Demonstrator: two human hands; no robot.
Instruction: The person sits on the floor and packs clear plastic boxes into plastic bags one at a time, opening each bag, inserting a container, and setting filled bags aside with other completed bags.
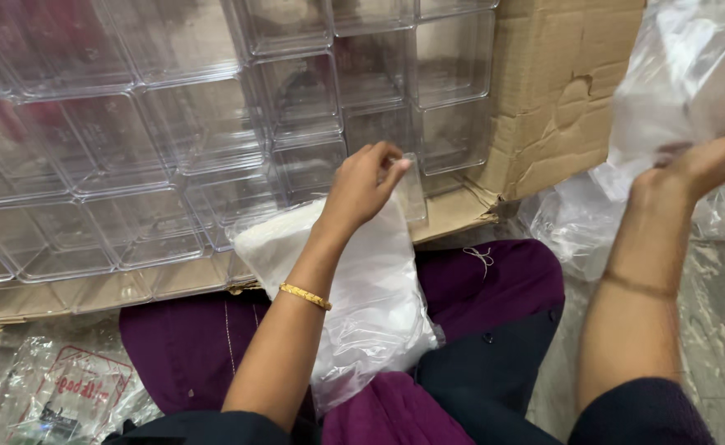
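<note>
My left hand (364, 185) is closed around the edge of a small clear plastic box (412, 194) at the front of a cardboard carton (556, 99) filled with several clear plastic boxes (206, 124). A stack of clear plastic bags (370, 297) lies on my lap under that arm. My right hand (704, 161) is raised at the right and grips a clear plastic bag (680, 74), which looks blurred.
More loose clear bags (572, 222) lie on the marble floor at the right. A crumpled printed plastic bag (65, 395) lies on the floor at the lower left. The torn carton flap (453, 214) rests near my knees.
</note>
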